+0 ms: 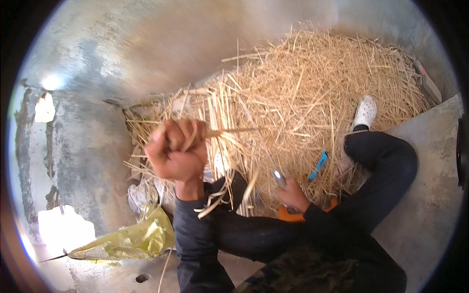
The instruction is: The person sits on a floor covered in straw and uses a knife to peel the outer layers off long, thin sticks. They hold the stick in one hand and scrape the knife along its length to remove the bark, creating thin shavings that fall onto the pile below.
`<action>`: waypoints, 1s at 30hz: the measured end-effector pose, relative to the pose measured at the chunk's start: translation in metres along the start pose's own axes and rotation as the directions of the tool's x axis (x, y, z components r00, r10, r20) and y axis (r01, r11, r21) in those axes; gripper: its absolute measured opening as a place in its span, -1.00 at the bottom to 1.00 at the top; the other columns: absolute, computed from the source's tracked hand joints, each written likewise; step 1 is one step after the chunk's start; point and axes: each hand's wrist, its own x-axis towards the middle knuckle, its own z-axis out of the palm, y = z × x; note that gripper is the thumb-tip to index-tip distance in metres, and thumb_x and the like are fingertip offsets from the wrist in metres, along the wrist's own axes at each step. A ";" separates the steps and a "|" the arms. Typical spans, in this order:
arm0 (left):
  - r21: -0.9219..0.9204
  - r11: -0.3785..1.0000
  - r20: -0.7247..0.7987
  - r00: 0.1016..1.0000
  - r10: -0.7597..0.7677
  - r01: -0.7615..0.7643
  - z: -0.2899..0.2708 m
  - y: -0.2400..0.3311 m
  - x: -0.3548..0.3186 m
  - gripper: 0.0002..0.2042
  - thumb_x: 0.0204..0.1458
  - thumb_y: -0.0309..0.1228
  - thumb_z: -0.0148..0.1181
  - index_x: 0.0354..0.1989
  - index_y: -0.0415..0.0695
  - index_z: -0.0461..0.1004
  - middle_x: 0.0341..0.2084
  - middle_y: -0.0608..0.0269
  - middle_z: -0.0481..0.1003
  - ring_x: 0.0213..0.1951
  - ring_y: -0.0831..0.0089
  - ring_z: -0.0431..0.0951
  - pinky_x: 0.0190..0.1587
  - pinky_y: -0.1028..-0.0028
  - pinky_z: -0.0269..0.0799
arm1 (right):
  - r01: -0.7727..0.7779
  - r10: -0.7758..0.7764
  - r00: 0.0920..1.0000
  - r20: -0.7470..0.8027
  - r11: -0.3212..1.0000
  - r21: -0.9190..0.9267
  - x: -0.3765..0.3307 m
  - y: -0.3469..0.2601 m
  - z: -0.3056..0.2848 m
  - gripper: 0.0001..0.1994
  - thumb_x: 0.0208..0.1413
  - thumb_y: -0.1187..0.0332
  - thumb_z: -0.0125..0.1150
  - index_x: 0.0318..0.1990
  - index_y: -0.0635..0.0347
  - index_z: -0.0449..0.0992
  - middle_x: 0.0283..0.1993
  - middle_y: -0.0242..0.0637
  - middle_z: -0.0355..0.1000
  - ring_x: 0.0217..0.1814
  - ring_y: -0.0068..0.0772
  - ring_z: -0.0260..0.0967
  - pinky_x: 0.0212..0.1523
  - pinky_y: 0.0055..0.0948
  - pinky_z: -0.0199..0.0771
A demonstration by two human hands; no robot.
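Note:
My left hand (pixel 178 151) is raised in a closed fist at centre left, wrapped round a strip of straw (pixel 229 131). One end of the strip points right from the fist, and curled pale pieces (pixel 215 202) hang by my left wrist. Lower and to the right, my right hand (pixel 294 195) is closed round the handle of a long thin knife (pixel 280 178) with a shiny collar. Its narrow blade slants up and left over the straw and partly blends into it. The strip's far end lies close to the blade in the picture; whether they touch I cannot tell.
A big heap of straw (pixel 332 83) fills the corner by the concrete walls. On it lies a bright blue tool (pixel 318 165); an orange object (pixel 289 214) sits under my right forearm. My white clog (pixel 365 111) rests at the right. A yellow plastic bag (pixel 141 239) lies lower left.

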 end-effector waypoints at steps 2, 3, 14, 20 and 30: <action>-0.002 1.000 -0.075 0.997 -0.001 0.001 -0.003 0.004 0.004 -0.63 0.01 -0.19 -0.17 -0.78 0.01 -0.02 -0.86 0.44 -0.06 -0.73 0.56 -0.11 -0.60 0.48 -0.13 | 0.211 -0.211 0.976 0.059 0.977 0.017 -0.007 -0.069 0.012 -0.81 -0.10 0.39 0.12 -0.53 0.38 0.33 -0.68 -0.13 0.31 -0.61 -0.30 0.34 -0.54 -0.30 0.28; -0.089 0.996 -0.055 0.998 -0.013 0.008 -0.007 0.002 0.007 -0.63 0.03 -0.20 -0.22 -0.77 -0.01 -0.04 -0.86 0.41 -0.08 -0.75 0.55 -0.15 -0.64 0.45 -0.19 | 0.252 -0.256 0.960 0.114 0.966 0.049 -0.010 -0.096 0.015 -0.80 -0.11 0.39 0.12 -0.54 0.38 0.32 -0.68 -0.12 0.32 -0.62 -0.29 0.31 -0.55 -0.29 0.27; -0.038 0.999 -0.045 0.999 0.022 -0.024 -0.022 0.006 0.013 -0.62 0.04 -0.19 -0.19 -0.78 0.02 -0.03 -0.87 0.44 -0.06 -0.75 0.55 -0.15 -0.64 0.50 -0.19 | -0.129 0.121 0.991 0.049 0.969 0.211 0.040 -0.003 0.014 -0.83 -0.11 0.39 0.12 -0.52 0.36 0.36 -0.70 -0.20 0.29 -0.63 -0.33 0.31 -0.57 -0.24 0.27; 0.022 0.999 -0.226 0.974 0.033 -0.029 -0.037 0.008 0.020 -0.63 0.04 -0.21 -0.18 -0.78 0.03 -0.02 -0.87 0.45 -0.05 -0.76 0.59 -0.13 -0.63 0.50 -0.17 | 0.378 -0.378 0.926 -0.001 0.926 -0.015 0.041 -0.088 0.049 -0.83 -0.13 0.39 0.11 -0.48 0.36 0.38 -0.68 -0.11 0.32 -0.63 -0.25 0.31 -0.54 -0.23 0.30; 0.086 0.995 -0.428 0.901 0.073 -0.040 -0.067 0.017 0.022 -0.63 0.01 -0.25 -0.13 -0.79 0.03 -0.02 -0.87 0.44 -0.06 -0.75 0.58 -0.12 -0.64 0.53 -0.14 | -0.095 0.102 0.992 -0.069 0.991 0.098 0.104 0.027 0.023 -0.80 -0.15 0.35 0.12 -0.51 0.37 0.38 -0.60 0.00 0.37 -0.61 -0.12 0.32 -0.51 -0.20 0.31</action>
